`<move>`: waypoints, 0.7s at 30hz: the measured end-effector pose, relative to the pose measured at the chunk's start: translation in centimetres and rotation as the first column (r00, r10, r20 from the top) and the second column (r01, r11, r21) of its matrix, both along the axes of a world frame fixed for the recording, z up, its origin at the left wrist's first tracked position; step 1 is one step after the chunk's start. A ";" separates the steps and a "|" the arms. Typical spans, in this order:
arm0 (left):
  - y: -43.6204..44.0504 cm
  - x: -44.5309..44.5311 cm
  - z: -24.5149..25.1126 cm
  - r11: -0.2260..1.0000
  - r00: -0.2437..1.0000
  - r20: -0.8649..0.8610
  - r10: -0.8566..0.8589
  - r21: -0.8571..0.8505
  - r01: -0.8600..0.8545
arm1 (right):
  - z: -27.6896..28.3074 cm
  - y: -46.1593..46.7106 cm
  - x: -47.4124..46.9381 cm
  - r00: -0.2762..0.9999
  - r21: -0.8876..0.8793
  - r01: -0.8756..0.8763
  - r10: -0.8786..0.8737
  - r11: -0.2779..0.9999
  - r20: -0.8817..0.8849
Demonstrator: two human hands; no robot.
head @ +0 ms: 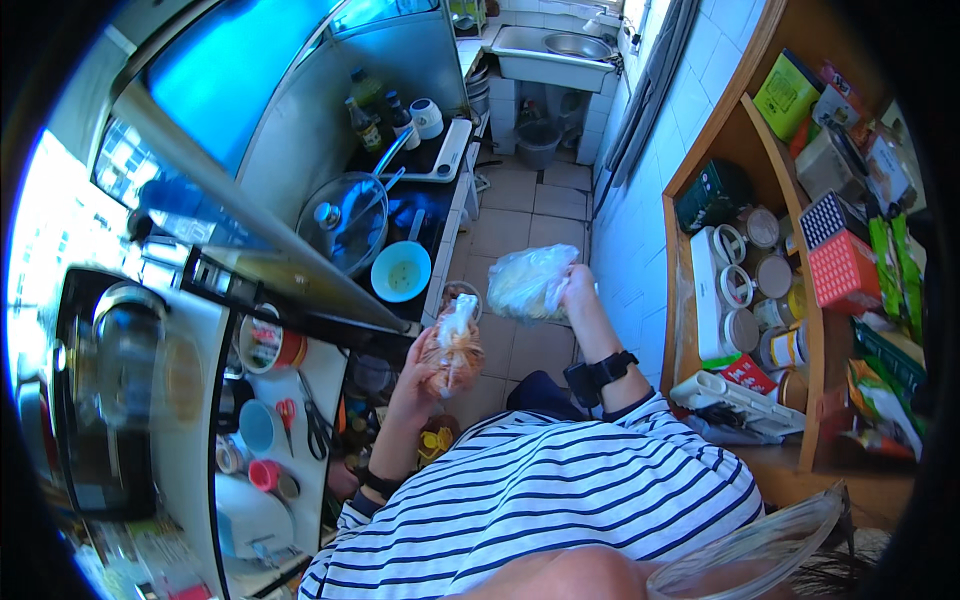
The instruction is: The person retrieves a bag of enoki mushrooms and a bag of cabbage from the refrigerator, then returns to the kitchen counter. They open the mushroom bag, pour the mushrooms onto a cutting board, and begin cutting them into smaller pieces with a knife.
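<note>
My left hand holds a knotted plastic bag of orange-brown food, its twisted white top pointing away from me. In my right hand is a clear plastic bag with pale contents, gripped at its right side and hanging over the floor. The two bags are apart. Just beyond the left bag, a round container is partly hidden. A light blue pan with some liquid sits on the counter ahead to the left, beside a larger pan under a glass lid.
At left, a white tabletop holds red-handled scissors, a blue bowl and an electric appliance. Wooden shelves with jars and packets line the right. A sink stands at the far end, past the tiled floor.
</note>
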State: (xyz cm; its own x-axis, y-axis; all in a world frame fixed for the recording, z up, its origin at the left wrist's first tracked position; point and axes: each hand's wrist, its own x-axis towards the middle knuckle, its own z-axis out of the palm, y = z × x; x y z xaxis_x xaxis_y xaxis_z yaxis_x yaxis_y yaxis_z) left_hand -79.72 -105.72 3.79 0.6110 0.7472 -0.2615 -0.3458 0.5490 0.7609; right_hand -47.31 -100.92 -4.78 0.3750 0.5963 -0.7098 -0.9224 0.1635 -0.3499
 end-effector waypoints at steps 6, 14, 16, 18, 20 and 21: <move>8.4 8.5 -1.5 0.993 0.994 -0.049 -0.093 -0.075 0.089 | -1.3 10.0 11.8 0.993 0.030 0.118 -0.119 0.993 0.023; 21.8 24.3 -1.2 0.995 0.999 0.017 -0.036 -0.087 0.038 | 1.0 23.7 27.4 0.994 0.129 0.109 -0.109 0.986 -0.008; 25.0 28.1 -1.2 0.995 1.000 0.001 -0.025 -0.101 0.025 | 1.3 26.3 31.3 0.995 0.134 0.074 -0.082 0.988 0.057; 27.5 31.4 -1.2 0.994 0.999 0.021 -0.040 -0.098 0.042 | 1.1 28.5 34.7 0.999 0.202 0.031 -0.036 0.979 0.024; 29.8 33.1 -1.1 0.995 0.999 -0.025 -0.025 -0.097 0.023 | 0.0 31.5 35.9 0.999 0.186 0.030 -0.033 0.982 0.013; 31.0 34.4 -1.4 0.995 0.999 -0.030 -0.030 -0.100 0.026 | -0.2 32.6 37.1 1.000 0.189 0.011 -0.014 0.982 0.015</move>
